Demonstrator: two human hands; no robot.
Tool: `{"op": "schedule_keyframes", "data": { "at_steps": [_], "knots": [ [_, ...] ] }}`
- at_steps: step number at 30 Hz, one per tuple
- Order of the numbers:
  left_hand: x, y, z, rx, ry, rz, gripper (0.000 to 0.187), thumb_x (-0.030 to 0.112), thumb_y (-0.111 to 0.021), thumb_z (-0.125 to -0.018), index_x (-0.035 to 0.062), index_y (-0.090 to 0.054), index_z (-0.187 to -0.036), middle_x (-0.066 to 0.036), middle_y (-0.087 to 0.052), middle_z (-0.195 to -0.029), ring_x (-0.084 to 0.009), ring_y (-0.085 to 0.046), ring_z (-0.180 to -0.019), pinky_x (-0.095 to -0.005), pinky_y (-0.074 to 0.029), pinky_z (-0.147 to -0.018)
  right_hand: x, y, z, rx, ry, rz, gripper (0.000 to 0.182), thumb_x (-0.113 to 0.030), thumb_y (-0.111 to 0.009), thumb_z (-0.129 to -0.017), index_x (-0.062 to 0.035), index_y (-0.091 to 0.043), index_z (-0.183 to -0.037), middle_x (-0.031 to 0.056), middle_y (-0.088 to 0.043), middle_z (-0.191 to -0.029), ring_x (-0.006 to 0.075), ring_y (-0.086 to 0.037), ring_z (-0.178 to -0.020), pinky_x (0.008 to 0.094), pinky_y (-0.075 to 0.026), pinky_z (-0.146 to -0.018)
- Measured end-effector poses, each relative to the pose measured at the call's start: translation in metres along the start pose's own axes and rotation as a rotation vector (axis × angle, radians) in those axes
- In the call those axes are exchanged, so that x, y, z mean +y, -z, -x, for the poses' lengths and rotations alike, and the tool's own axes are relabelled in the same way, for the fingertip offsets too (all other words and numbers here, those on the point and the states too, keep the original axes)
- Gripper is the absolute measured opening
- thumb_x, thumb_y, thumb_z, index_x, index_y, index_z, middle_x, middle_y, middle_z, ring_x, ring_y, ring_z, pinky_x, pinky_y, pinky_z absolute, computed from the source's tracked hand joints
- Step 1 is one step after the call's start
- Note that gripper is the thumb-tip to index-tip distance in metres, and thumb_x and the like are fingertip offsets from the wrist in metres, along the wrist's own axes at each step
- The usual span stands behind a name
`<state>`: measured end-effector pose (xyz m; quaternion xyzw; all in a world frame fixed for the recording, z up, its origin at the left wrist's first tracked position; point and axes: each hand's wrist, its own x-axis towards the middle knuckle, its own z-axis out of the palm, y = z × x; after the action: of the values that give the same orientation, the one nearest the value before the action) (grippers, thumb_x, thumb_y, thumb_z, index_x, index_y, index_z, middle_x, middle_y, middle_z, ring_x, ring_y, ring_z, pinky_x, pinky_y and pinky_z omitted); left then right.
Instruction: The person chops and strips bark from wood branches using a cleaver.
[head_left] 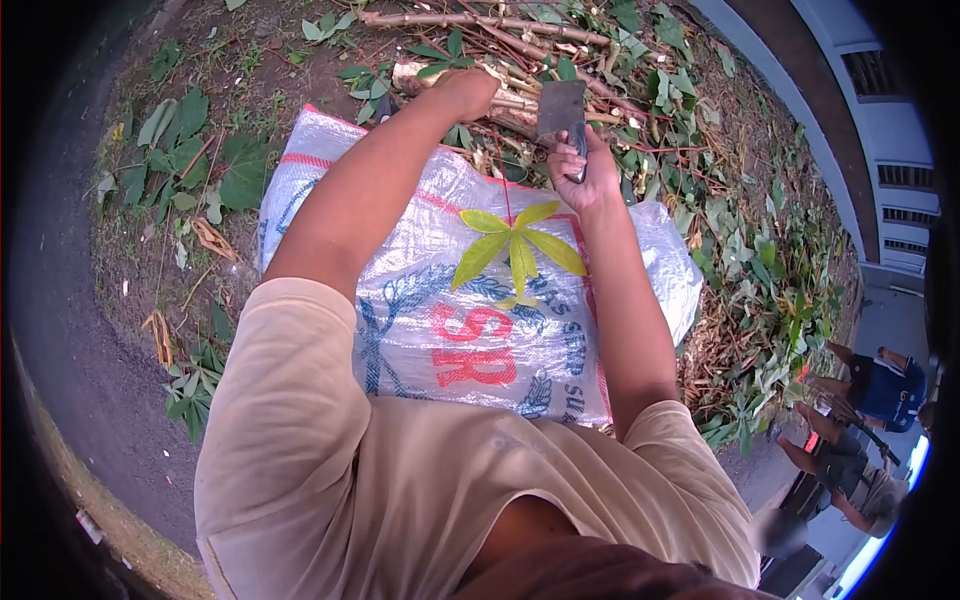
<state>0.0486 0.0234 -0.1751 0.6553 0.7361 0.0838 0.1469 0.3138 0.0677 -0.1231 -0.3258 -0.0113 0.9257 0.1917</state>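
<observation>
Woody sticks (440,19) lie crossed on the far part of the brown ground (285,85). Broad green leaves (245,172) and a curled dry leaf (213,240) rest at left, and dense leaf litter (765,275) spreads at right.

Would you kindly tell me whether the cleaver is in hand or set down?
In hand: the right hand is closed around the handle of the cleaver.

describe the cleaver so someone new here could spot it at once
Find the translucent woven sack printed with a red SR. At its far edge, the right grip holds the cleaver. Its broad, grey, rectangular blade sets it apart from the branches and green leaves nearby.
</observation>
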Motion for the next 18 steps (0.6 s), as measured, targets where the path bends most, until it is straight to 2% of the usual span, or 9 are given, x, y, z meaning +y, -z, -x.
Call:
{"op": "schedule_keyframes", "data": {
  "at_steps": [2,4,10,11,14,15,16,17,18],
  "knots": [
    [0.002,-0.001,0.0,-0.022,0.005,-0.064,0.03,0.013,-0.058,-0.093,0.0087,-0.067,-0.122,-0.022,-0.071,-0.121,-0.0399,-0.069,-0.114,-0.0523,-0.052,-0.099,-0.013,-0.015,0.008,0.019,-0.029,-0.036,0.049,-0.047,-0.042,-0.111,-0.0025,-0.053,-0.094,0.0,-0.042,-0.065,0.0077,-0.038,-0.048,0.0221,-0.033,-0.041],
    [0.007,0.005,0.006,-0.047,-0.019,-0.105,0.034,0.012,-0.057,-0.094,0.0094,-0.064,-0.127,-0.023,-0.068,-0.127,-0.0397,-0.067,-0.118,-0.0529,-0.051,-0.101,-0.018,-0.045,0.023,0.018,0.1,0.121,0.046,-0.046,-0.043,-0.111,-0.0032,-0.053,-0.097,0.0003,-0.041,-0.066,0.0077,-0.038,-0.05,0.0224,-0.031,-0.042],
    [0.005,0.001,0.006,0.03,-0.037,-0.095,0.03,0.023,-0.06,-0.098,0.009,-0.065,-0.124,-0.021,-0.071,-0.119,-0.0387,-0.068,-0.115,-0.0518,-0.053,-0.1,0.006,-0.168,0.1,-0.167,1.033,0.823,0.041,-0.046,-0.041,-0.112,-0.0064,-0.051,-0.107,0.0,-0.039,-0.07,0.0087,-0.036,-0.054,0.0245,-0.03,-0.05],
    [0.004,-0.001,0.002,0.022,-0.005,-0.077,0.031,0.029,-0.062,-0.099,0.0089,-0.065,-0.122,-0.02,-0.072,-0.115,-0.0382,-0.069,-0.114,-0.0512,-0.053,-0.099,0.008,-0.17,0.097,-0.201,1.208,0.936,0.043,-0.048,-0.042,-0.112,-0.0062,-0.05,-0.104,0.0002,-0.041,-0.071,0.0088,-0.037,-0.056,0.025,-0.031,-0.05],
    [-0.001,-0.008,-0.002,0.044,-0.041,-0.108,0.032,0.031,-0.063,-0.098,0.0092,-0.065,-0.121,-0.019,-0.073,-0.116,-0.0373,-0.069,-0.114,-0.0508,-0.053,-0.099,0.031,-0.128,0.052,-0.195,1.472,0.991,0.044,-0.049,-0.042,-0.111,-0.0062,-0.05,-0.102,0.0,-0.042,-0.071,0.0081,-0.039,-0.057,0.025,-0.033,-0.05],
    [0.003,-0.007,0.0,0.044,-0.043,-0.107,0.032,0.031,-0.063,-0.098,0.0092,-0.065,-0.121,-0.019,-0.073,-0.116,-0.0373,-0.069,-0.114,-0.0508,-0.053,-0.099,0.045,-0.089,0.026,-0.145,1.335,1.026,0.046,-0.053,-0.043,-0.11,-0.0074,-0.047,-0.104,0.0009,-0.043,-0.073,0.0097,-0.039,-0.056,0.0263,-0.034,-0.048],
    [0.008,-0.002,0.003,0.018,-0.01,-0.107,0.032,0.031,-0.064,-0.098,0.0094,-0.066,-0.121,-0.018,-0.073,-0.116,-0.0372,-0.069,-0.114,-0.0507,-0.053,-0.099,0.058,-0.044,-0.001,0.028,1.006,1.039,0.048,-0.056,-0.046,-0.108,-0.0093,-0.048,-0.102,0.0012,-0.041,-0.068,0.0111,-0.037,-0.052,0.0268,-0.033,-0.046],
    [0.012,0.005,0.004,-0.001,0.023,-0.11,0.032,0.031,-0.065,-0.098,0.0097,-0.066,-0.121,-0.017,-0.073,-0.117,-0.0371,-0.069,-0.114,-0.0506,-0.053,-0.099,0.063,-0.009,-0.016,0.306,0.487,1.067,0.051,-0.061,-0.049,-0.106,-0.0108,-0.05,-0.101,0.0015,-0.041,-0.066,0.0119,-0.036,-0.049,0.0281,-0.032,-0.045],
    [0.015,0.009,0.006,0.012,0.022,-0.117,0.032,0.031,-0.065,-0.098,0.0097,-0.066,-0.121,-0.017,-0.073,-0.117,-0.0371,-0.069,-0.114,-0.0506,-0.053,-0.099,0.058,0.015,-0.024,0.312,0.255,0.892,0.054,-0.065,-0.051,-0.103,-0.011,-0.052,-0.101,0.0019,-0.043,-0.066,0.0125,-0.037,-0.048,0.0288,-0.032,-0.044]
  ]
}}
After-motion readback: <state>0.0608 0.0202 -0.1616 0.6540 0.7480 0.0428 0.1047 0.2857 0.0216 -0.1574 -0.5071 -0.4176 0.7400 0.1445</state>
